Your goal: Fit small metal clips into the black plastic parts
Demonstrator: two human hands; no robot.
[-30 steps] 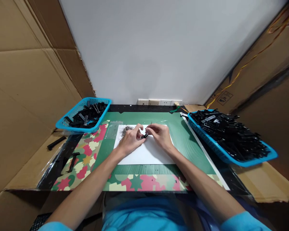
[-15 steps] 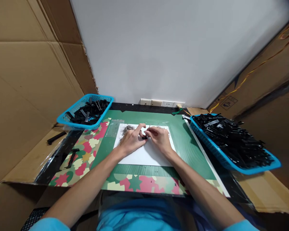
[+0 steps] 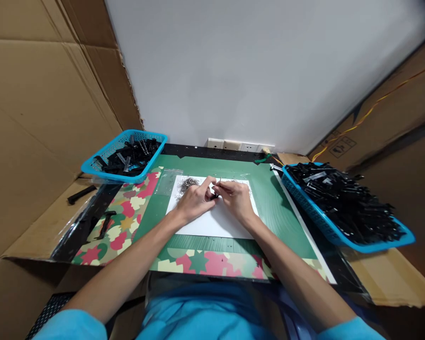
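Over a white sheet of paper (image 3: 212, 227), my left hand (image 3: 195, 200) is closed on a small black part (image 3: 215, 195), mostly hidden by the fingers. My right hand (image 3: 236, 199) meets it from the right, thumb and forefinger pinched on a thin, dark, upright tool (image 3: 219, 182) like tweezers or a pin; its exact kind is too small to tell. The two hands' fingertips nearly touch around the black part. Just beyond my left hand, a pile of tiny metal pieces (image 3: 189, 183) lies on the paper. More small bits are scattered behind my right hand.
A blue basket (image 3: 92, 171) of black parts stands at the left, and a fuller blue basket (image 3: 370, 246) at the right. Loose black parts (image 3: 106, 225) lie at the left. A clear plastic bag (image 3: 165, 182) rests on the green mat (image 3: 283, 212). Sockets (image 3: 232, 145) line the wall.
My left fingers have drawn in closer around the black part, the raised forefinger curling down. My right hand keeps its pinch. The whole view has shifted slightly.
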